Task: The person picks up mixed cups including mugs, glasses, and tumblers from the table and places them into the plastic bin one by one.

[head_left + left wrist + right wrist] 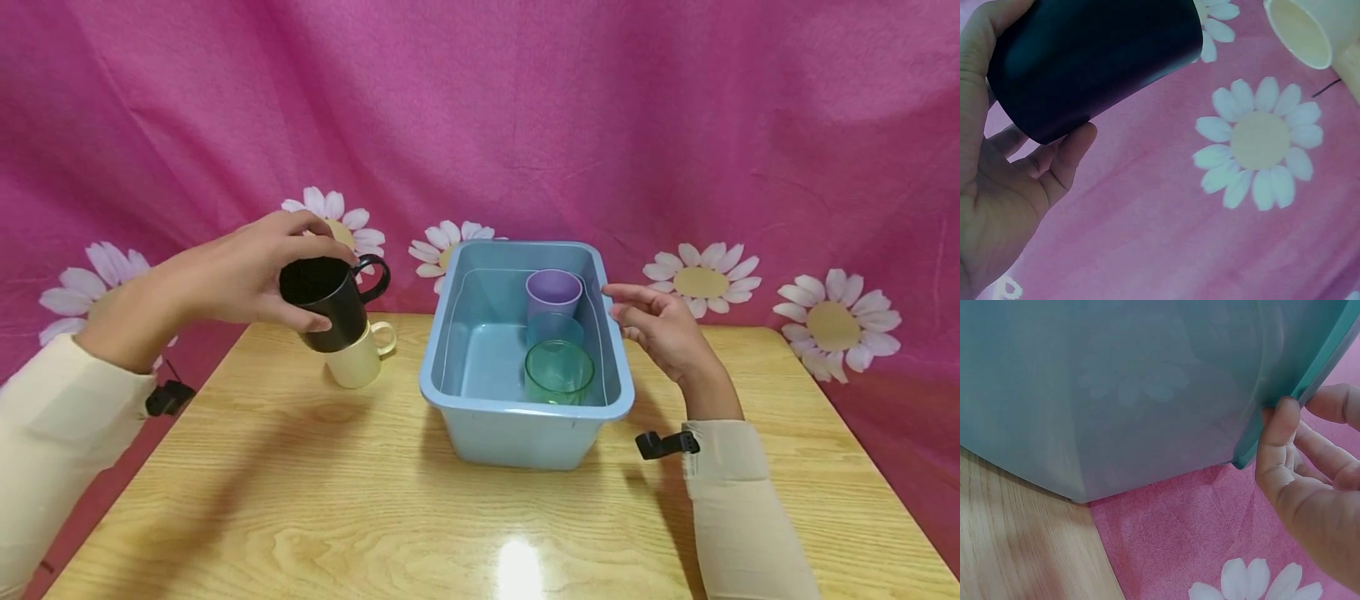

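Note:
My left hand (pixel 251 267) grips a black mug (pixel 341 308) by its rim from above, thumb on the near side and fingers across the far side. The mug is raised and tilted, its handle toward the right. Lower down, a cream mug (pixel 354 365) stands on the table, partly hidden by the black one in the head view. In the left wrist view the cream mug (pixel 1300 31) shows apart from the black mug (pixel 1097 62). With thumb and fingers, my right hand (pixel 660 327) pinches the right rim of a blue plastic tub (pixel 525 437).
Along the tub's right side sit a purple cup (pixel 553 292), a bluish clear cup (pixel 555 330) and a green glass (pixel 558 371). The wooden table (pixel 337 492) backs onto a pink flowered cloth (pixel 480 125).

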Demonstrator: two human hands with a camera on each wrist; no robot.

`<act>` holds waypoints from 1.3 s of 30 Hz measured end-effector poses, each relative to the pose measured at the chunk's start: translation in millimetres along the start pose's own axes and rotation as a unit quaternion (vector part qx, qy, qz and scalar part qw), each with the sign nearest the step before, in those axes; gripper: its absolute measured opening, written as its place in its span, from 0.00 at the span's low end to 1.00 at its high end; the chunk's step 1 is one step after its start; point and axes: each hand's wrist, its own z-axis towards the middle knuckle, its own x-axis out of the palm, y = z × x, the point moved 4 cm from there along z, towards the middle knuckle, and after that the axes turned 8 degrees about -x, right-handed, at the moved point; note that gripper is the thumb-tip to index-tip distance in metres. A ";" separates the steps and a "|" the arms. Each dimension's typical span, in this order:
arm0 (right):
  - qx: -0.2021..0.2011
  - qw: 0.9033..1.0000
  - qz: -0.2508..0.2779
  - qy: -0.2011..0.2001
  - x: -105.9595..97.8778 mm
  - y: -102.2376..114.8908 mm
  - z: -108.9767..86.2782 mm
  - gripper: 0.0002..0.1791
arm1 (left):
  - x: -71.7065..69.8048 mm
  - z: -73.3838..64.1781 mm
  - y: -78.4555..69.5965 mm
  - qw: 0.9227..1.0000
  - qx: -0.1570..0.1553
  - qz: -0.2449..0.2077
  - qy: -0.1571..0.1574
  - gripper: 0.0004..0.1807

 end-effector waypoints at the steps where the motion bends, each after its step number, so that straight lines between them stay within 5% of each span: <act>1: -0.001 1.000 0.002 0.000 0.1 0.1 0.2 0.20 | -1.8 2.2 -1.0 1.000 0.005 0.001 -0.003 0.36; 8: -0.005 1.000 0.010 0.002 0.5 -0.2 1.0 0.21 | -7.8 17.8 -9.0 1.000 0.019 0.006 -0.007 0.35; 22: 0.004 1.000 -0.002 0.001 -0.4 -1.9 1.4 0.23 | -5.0 48.7 -25.5 1.000 -0.022 -0.001 0.010 0.36; 39: 0.002 1.000 -0.006 -0.004 3.6 -1.0 0.1 0.21 | 16.1 77.9 -45.5 0.999 0.022 -0.038 0.014 0.35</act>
